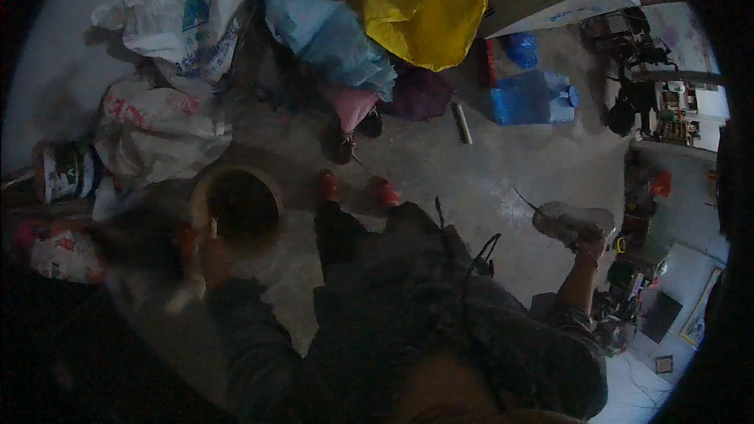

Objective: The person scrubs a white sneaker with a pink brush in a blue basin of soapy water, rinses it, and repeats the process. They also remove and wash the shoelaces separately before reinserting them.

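We look down on a dim room with a bare grey concrete floor [463,173], its far right side lined with clutter too dark for us to sort; at the left, the person's left hand [216,259] meets the near left rim of a round bucket [273,188], whose mouth faces us and whose inside looks brown and shadowed; the blur keeps us from telling whether the fingers are closed on that rim, or whether the bucket rests on the floor, though we judge the edge a handy place to steady it; out to the right, the right hand [591,242] is closed around one end of a pale grey shoe-like object [559,221], a thin dark cord trailing from its far end, and we suppose the end grip leaves the rest of it free; between the two hands we see red shoes [328,186] under dark trousers, well apart from both; beyond them a blue water jug [518,102] lies on its side, probably because it will sit stably so, with a short pale stick [462,124] near it; a yellow bag [428,12], light blue cloth [330,43] and printed white sacks [161,137] are bunched together, perhaps to keep the middle walkable.
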Tool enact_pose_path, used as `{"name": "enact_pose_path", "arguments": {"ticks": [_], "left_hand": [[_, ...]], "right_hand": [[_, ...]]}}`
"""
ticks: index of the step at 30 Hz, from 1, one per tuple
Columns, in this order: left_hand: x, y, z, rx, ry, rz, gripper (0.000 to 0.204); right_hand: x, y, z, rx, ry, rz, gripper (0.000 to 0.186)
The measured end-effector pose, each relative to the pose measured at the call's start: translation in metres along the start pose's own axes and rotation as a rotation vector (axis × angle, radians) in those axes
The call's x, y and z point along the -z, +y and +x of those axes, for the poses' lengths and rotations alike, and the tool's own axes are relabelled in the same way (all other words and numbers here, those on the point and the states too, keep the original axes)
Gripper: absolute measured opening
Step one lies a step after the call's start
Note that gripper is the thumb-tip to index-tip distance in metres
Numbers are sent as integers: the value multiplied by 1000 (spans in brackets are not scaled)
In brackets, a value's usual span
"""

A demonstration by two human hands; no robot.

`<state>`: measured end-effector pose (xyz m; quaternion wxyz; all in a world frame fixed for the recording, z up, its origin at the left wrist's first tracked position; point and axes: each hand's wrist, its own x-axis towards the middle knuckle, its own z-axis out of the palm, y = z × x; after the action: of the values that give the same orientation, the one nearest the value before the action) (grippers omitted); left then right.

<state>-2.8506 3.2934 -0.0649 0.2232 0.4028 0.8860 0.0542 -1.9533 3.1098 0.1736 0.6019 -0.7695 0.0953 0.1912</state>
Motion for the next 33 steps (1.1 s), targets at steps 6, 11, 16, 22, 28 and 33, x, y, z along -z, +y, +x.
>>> {"name": "enact_pose_path", "arguments": {"ticks": [6, 11, 16, 22, 28, 33], "left_hand": [[-15, 3, 37, -72, -101, -24, 24], [-23, 10, 54, -106, -172, -36, 24], [-19, 11, 68, -127, -205, -48, 24], [-17, 12, 66, -138, -261, -47, 24], [-11, 21, 68, -209, -284, -19, 24], [-14, 21, 63, -219, -307, -30, 24]], "right_hand": [[14, -4, -74, 45, 118, -184, 31], [21, -8, -120, 68, 157, -273, 33], [14, -8, -139, 112, 77, -397, 34], [15, -16, -133, 133, -215, -207, 34], [-4, 1, -134, -27, 129, 396, 32], [17, 2, -126, 223, -42, 77, 33]]}}
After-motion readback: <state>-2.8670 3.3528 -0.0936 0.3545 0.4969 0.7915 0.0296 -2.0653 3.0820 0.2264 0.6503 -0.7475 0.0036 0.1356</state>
